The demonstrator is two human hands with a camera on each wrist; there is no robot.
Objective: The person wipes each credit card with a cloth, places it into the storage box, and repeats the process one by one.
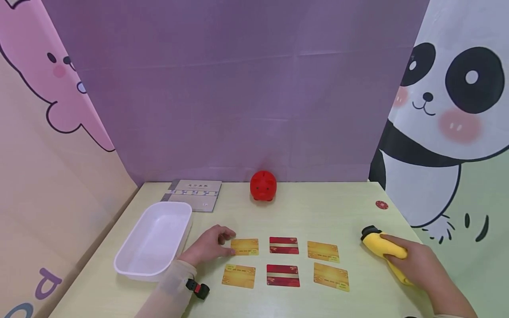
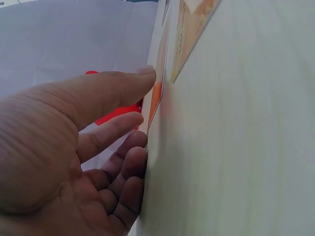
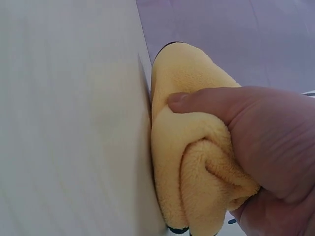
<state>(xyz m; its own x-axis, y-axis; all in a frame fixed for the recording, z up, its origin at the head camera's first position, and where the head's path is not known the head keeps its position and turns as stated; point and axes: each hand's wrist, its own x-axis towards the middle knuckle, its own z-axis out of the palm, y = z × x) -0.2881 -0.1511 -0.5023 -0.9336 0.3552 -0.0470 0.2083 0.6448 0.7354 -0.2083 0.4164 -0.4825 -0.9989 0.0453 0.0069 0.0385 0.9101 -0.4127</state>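
Note:
My left hand (image 1: 212,244) is at the left end of the upper-left gold card (image 1: 245,247), its thumb at the card's edge and its other fingers loosely bent. In the left wrist view the thumb (image 2: 118,91) lies against the card (image 2: 158,96), and nothing is gripped between the fingers. On the right of the table, my right hand (image 1: 417,263) grips a folded yellow cloth (image 1: 377,245) with dark trim. The right wrist view shows the cloth (image 3: 192,137) bunched under the thumb, resting along the tabletop.
Two red cards (image 1: 283,245) and several gold cards (image 1: 331,277) lie in two rows. A white plastic basin (image 1: 153,240) stands left, before a grey booklet (image 1: 196,194). A red piggy bank (image 1: 263,186) sits at the back, a red chip (image 1: 381,205) back right.

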